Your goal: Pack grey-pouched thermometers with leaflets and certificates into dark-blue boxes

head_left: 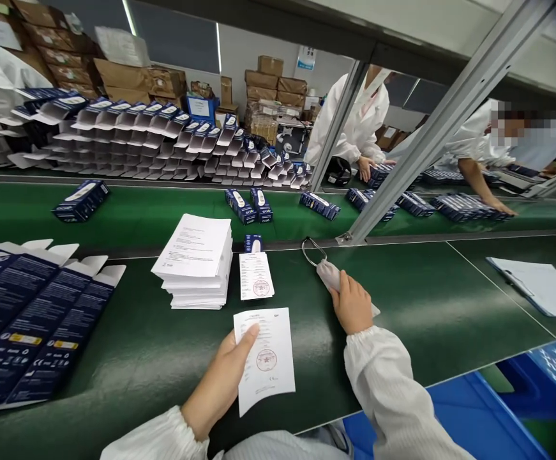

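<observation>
My left hand is closed on a printed paper sheet with a red round stamp, thumb on top. My right hand is wrapped over a light grey drawstring pouch lying on the green table; its cord loop points away from me. What the pouch holds is hidden. Beyond the sheet lies a small stack of stamped slips, with a dark blue box just behind it. To its left stands a tall stack of folded white leaflets.
Flat-lying blue cartons with raised flaps fill the left side. A clipboard lies at the right. Along the green conveyor sit several closed boxes, with rows of open cartons behind. A metal post rises at right; co-workers handle boxes beyond.
</observation>
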The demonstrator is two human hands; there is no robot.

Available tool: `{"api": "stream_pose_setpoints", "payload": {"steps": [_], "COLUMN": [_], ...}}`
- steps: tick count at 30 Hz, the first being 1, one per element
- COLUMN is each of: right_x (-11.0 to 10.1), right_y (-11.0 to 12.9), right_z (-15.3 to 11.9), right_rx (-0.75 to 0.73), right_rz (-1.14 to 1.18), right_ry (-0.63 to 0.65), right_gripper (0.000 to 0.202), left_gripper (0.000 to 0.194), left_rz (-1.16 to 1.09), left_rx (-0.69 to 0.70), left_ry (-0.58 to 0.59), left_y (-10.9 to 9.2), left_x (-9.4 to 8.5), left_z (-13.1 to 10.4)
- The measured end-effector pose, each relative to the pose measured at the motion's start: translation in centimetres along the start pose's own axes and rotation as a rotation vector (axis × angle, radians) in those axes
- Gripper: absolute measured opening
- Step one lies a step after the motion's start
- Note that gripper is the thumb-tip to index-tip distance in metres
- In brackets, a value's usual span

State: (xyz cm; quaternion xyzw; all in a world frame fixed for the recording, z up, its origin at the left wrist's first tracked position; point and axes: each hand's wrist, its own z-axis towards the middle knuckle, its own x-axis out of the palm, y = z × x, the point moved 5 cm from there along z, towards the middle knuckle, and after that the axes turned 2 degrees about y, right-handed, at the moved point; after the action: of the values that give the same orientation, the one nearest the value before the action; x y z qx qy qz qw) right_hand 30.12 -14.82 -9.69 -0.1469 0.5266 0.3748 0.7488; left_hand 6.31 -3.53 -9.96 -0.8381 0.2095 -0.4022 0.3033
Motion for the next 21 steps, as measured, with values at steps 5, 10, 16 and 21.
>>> {"api": "stream_pose_setpoints", "payload": {"steps": [5, 10, 16, 21], "right_x": [0.8, -7.0, -14.8, -16.8], "right_y": [-4.0, -2.8, 2.7, 2.4], "right_z": [-1.8, -1.2, 0.7, 0.6], "right_rx": [-0.063, -0.345, -0.576, -0.483], "right_rz": [-0.17, -0.207, -0.158, 0.062], "right_ry": [0.208, 0.2, 0.318, 0.529], "right_gripper": [0.046, 0.035, 0.038, 0.036], "left_gripper": [0.046, 0.035, 0.027, 0.023], "left_rz": [0.184, 0.599, 1.036, 0.893], "left_rx": [-0.052, 0.082, 0.433, 0.236], "left_ry": [0.05, 0.277, 0.501, 0.515], "left_y": [0.4, -2.2, -4.9, -3.8], "left_x": [0.4, 4.0, 9.9, 8.0], "left_z": [-0.3, -0.8, -0.3, -0.3]}}
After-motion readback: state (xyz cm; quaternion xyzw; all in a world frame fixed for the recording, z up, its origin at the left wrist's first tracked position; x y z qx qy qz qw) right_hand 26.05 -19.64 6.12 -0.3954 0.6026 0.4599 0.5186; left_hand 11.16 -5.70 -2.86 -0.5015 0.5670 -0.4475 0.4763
